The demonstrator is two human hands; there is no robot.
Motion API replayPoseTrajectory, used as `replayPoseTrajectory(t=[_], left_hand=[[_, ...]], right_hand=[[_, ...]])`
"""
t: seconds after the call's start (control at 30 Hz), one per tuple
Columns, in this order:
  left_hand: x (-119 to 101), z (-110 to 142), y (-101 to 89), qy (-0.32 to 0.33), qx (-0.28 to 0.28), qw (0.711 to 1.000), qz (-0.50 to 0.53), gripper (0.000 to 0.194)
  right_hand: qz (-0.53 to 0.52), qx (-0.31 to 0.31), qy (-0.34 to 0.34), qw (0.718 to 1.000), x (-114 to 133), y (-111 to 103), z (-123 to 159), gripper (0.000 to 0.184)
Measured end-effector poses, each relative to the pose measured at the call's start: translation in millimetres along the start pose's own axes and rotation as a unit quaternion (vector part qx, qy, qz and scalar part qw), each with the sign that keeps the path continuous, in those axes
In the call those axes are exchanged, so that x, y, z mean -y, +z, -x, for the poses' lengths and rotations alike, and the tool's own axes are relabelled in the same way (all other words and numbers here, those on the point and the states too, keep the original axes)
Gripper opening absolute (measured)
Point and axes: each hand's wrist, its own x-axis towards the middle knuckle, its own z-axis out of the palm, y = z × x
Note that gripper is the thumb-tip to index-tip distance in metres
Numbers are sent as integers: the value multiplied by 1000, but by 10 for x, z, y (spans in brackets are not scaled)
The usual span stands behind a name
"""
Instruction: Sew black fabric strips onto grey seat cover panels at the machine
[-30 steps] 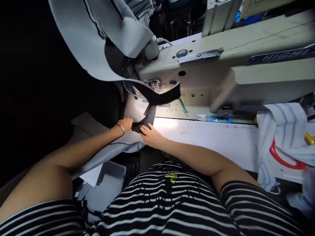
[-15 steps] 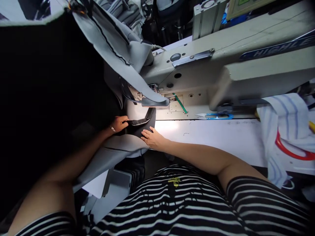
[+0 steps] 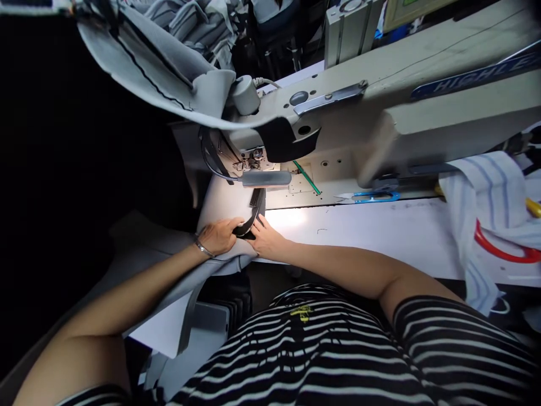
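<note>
My left hand, a bracelet at its wrist, pinches the end of a narrow black fabric strip. The strip curves up toward the presser foot area of a sewing machine. My right hand lies with fingers spread on the dark edge of the work, touching it beside the strip. Grey fabric spreads under both hands and hangs off the table's front. Above them, a grey lamp bar on a bent neck partly hides the needle area. A grey panel with a black end flap hangs across the machine head.
Blue thread snips and a green stick lie on the machine bed. At right are a striped cloth and red-handled scissors. Large dark fabric fills the left side. Piled grey fabric sits behind.
My left hand has moved right and slightly down, bringing the strip's end close to my right hand. The hanging grey panel has shifted up, baring the needle area and its black flap.
</note>
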Motion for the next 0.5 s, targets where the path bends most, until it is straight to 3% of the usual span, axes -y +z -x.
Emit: replayPoseTrajectory(t=[0.1,0.17,0.27,0.37,0.5], left_hand=[[86,66,13,24,4,1000,-13,34],[31,39,-55,65,-38,997,-34,36],[-105,-130,-164,161,-95,981,-54,59],[-237,-363,-181,194,-55,971,-129,66],[-403,-529,-106,130,11,969,-211,41]], right_hand=[[119,20,-48,992,5,-31,9,32],[171,29,-59,983,19,-33,4,26],[227,46,-85,969,34,-19,-2,23],[255,44,-101,961,32,-11,1,23],[248,75,-114,959,3,-19,4,20]])
